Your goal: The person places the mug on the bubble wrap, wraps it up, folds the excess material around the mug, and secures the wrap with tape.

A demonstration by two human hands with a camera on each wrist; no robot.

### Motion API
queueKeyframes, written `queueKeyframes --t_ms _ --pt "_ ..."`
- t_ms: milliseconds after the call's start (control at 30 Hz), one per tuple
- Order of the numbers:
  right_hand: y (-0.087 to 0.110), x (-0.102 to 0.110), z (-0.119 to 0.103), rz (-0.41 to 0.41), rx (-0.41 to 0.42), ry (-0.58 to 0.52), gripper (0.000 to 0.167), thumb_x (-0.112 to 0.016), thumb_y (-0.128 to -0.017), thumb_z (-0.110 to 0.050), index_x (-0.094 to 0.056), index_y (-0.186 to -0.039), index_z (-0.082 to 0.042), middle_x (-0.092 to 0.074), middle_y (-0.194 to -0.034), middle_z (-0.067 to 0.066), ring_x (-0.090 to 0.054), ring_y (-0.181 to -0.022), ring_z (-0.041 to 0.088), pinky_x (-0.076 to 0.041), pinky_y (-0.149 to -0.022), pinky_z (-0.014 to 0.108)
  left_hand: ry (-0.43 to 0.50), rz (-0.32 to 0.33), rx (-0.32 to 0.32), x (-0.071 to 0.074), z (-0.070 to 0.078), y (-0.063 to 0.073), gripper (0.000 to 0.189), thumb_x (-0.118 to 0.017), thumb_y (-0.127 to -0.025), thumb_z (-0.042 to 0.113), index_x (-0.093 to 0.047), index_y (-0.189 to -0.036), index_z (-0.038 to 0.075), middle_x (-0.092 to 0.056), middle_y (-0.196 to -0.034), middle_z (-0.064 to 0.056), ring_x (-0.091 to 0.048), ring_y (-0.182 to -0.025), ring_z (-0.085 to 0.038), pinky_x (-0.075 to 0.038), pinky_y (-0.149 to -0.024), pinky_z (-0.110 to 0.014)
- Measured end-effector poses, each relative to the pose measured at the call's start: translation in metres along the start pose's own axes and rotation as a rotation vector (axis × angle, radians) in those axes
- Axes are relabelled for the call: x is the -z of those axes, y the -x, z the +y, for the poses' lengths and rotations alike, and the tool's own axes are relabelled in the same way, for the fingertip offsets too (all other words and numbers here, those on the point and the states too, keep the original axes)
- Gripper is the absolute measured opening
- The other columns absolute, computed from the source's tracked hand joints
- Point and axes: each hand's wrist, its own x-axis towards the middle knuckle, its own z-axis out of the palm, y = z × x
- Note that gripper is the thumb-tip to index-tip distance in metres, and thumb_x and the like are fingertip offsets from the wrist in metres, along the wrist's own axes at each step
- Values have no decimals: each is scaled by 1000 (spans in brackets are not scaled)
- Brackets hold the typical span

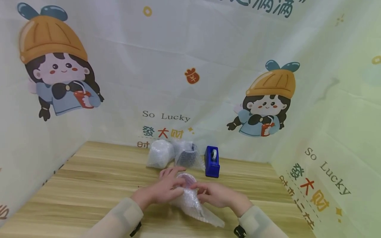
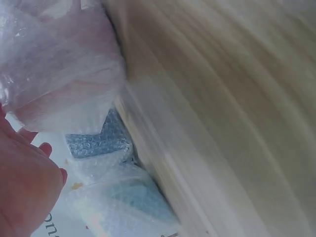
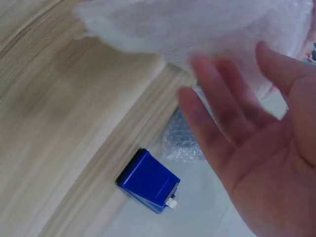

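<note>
A pinkish round-rimmed item in clear bubble wrap (image 1: 190, 198) is on the table in front of me, with a loose end of the wrap trailing to the near right. My left hand (image 1: 162, 186) is on its left, thumb and index finger pinching the wrap close to the rim while the other fingers spread away. On the opposite side is my right hand (image 3: 266, 148), its fingers loosely bent and the thumb apart, fingertips at the wrap. What the wrap encloses is only faintly visible, pink through the layers (image 2: 69, 64).
Behind it stand two more bubble-wrapped bundles, a whitish one (image 1: 161, 153) and one with a dark item inside (image 1: 187, 157). A blue tape dispenser (image 1: 212, 162) stands to their right. Printed cloth (image 1: 166, 82) hangs around the wooden table (image 1: 98, 185).
</note>
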Motion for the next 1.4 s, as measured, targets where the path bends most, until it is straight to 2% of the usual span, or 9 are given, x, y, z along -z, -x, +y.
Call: queueKeyframes --t_ms 200,367,467,633,733,833,1000,1167,1400 --pt "-11 -8 1 162 65 150 22 -78 -103 -21 -79 -123 -12 -59 -100 3 -48 -82 1 -48 -73 20 -17 19 33 2 -2 0 18 -54 -95 29 -72 -94 29 -40 -169 -21 -27 -158 -50 -18 -125 -75" --pt "-17 -21 -5 305 70 253 18 -88 -94 -35 -80 -99 -19 -71 -99 -4 -58 -85 3 -52 -75 22 24 34 61 6 -9 5 29 -59 -94 27 -79 -116 25 -37 -172 -23 -26 -160 -54 -18 -125 -81" --pt "-17 -29 -8 376 76 287 18 -89 -93 -36 -80 -94 -20 -76 -97 -4 -64 -87 6 -54 -77 24 65 29 14 9 -12 5 40 -61 -94 22 -76 -131 22 -37 -173 -25 -30 -160 -56 -23 -123 -84" --pt "-14 -38 -10 458 98 257 20 -87 -94 -33 -80 -93 -15 -71 -87 -3 -55 -79 3 -48 -71 21 155 13 -66 14 -13 0 29 -63 -92 12 -77 -116 21 -45 -170 -25 -40 -157 -55 -31 -123 -81" --pt "-13 -41 -9 467 94 197 18 -87 -93 -31 -80 -95 -14 -61 -80 -3 -44 -74 -2 -40 -66 18 226 -22 -37 16 -13 -1 13 -65 -96 18 -76 -101 23 -48 -169 -23 -40 -158 -54 -32 -126 -77" --pt "-13 -44 -7 474 98 175 18 -88 -93 -28 -78 -95 -13 -56 -79 -3 -41 -73 -3 -38 -65 17 268 -44 -13 15 -14 -1 9 -69 -99 29 -75 -100 22 -48 -169 -24 -40 -159 -53 -30 -128 -76" --pt "-12 -48 -6 478 116 299 28 -89 -90 -28 -67 -100 -14 -60 -90 -1 -51 -76 4 -47 -66 19 288 -47 -38 14 -11 -3 12 -71 -98 29 -70 -98 17 -54 -164 -25 -46 -156 -51 -33 -129 -71" --pt "-6 -52 -9 424 54 296 52 -95 -82 -41 -66 -117 -16 -64 -112 0 -66 -91 14 -57 -75 25 276 -51 -17 13 -8 -3 12 -69 -97 30 -71 -98 18 -54 -165 -24 -48 -155 -50 -37 -128 -70" --pt "-9 -70 -11 553 21 458 61 -94 -82 -57 -63 -114 -15 -61 -113 1 -70 -89 19 -61 -72 32 287 -71 23 12 -8 0 18 -67 -99 38 -71 -102 20 -48 -170 -22 -45 -156 -51 -42 -123 -73"
